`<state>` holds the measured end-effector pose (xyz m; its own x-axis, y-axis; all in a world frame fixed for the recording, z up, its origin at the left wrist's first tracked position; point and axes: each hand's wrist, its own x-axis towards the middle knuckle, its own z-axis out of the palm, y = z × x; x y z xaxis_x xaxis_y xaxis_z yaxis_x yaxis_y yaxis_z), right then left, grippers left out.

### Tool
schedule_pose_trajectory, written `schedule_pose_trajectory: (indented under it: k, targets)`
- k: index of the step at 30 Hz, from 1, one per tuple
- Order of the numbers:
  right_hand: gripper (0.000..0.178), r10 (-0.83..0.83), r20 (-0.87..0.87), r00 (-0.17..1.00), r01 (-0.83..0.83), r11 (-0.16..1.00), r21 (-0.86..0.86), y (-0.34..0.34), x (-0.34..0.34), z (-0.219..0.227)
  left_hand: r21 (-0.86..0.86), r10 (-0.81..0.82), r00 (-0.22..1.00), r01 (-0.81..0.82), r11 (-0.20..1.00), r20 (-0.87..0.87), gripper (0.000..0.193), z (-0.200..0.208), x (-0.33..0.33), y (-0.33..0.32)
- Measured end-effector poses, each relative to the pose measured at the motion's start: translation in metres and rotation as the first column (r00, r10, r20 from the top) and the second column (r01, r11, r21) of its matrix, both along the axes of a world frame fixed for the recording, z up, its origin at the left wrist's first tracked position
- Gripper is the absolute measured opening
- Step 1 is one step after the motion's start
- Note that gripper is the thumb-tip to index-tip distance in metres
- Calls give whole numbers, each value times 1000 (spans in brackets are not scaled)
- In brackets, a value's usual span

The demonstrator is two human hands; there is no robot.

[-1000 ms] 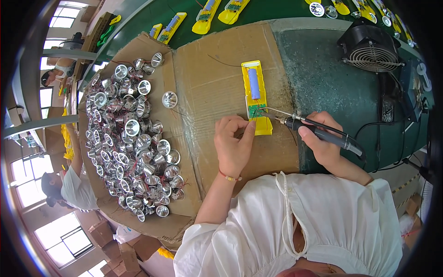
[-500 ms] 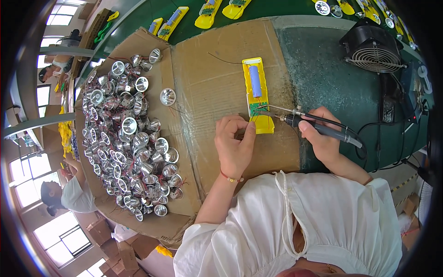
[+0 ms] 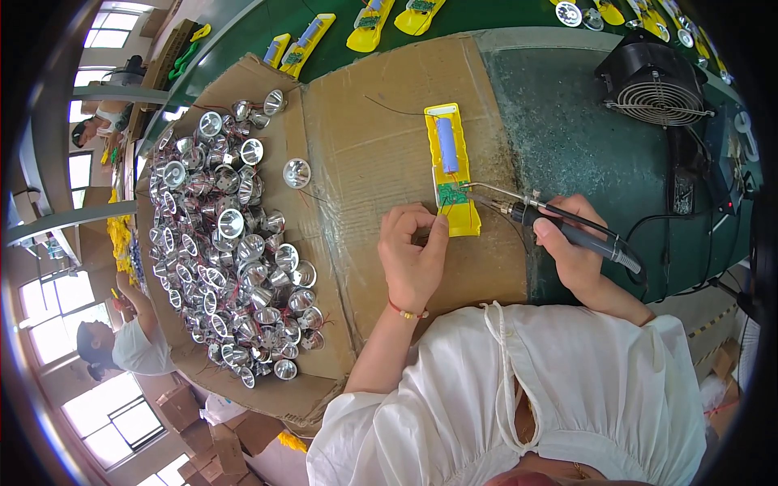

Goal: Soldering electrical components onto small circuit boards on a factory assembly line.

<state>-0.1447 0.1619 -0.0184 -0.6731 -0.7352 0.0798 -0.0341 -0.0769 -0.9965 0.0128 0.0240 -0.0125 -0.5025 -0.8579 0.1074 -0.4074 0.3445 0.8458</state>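
Since a second ago the right hand (image 3: 571, 251) has drawn in a little toward the yellow housing (image 3: 454, 170), so the tip of its soldering iron (image 3: 559, 227) now sits at the small green circuit board (image 3: 450, 193) rather than just off to the side of it; the left hand (image 3: 413, 251) has barely shifted. Everything takes its place from that yellow housing, which lies lengthways on a big sheet of brown cardboard (image 3: 365, 146) spread over the green bench (image 3: 567, 138). Well to the left of the housing, on the same cardboard, is a large heap of shiny silver reflector cups (image 3: 235, 251), red wires trailing among them, with one cup (image 3: 297, 172) lying apart between the heap and the housing. Off to the housing's right, on the bench, stands a black fan with a round wire grille (image 3: 652, 85). Beyond its far end, more yellow housings (image 3: 389, 14) are lined up on the bench. Inside the housing a pale blue cylindrical cell (image 3: 446, 144) sits in the upper half, the circuit board just below it. The left hand rests at the housing's near left edge, fingers curled and pressed against it to steady it. The right hand is wrapped closed round the iron's dark handle, pen-fashion.
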Motion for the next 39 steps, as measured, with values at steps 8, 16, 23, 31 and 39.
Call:
schedule_pose_trajectory:
  k: [8, 16, 23, 31, 39]
  targets:
    - [14, -95, 3, 995, 95, 995, -11, 18, -21, 0, 226, 30, 1000, -31, 974, 9, 27, 24, -5, -7]
    - [11, -260, 90, 961, 253, 964, 84, 24, -42, -10, -82, -303, 869, 361, 929, 391, 19, 32, -141, -91]
    - [11, -291, 84, 953, 284, 955, 81, 21, -40, -12, -658, -116, 963, 251, 710, 243, 43, 14, -240, -195]
    - [12, -298, 88, 950, 287, 950, 123, 23, -45, -17, -396, -291, 885, 429, 812, 363, 42, 13, -151, -137]
    - [12, -303, 166, 938, 298, 953, 56, 16, -47, -15, -391, -44, 928, 199, 899, 370, 39, 69, -24, -139]
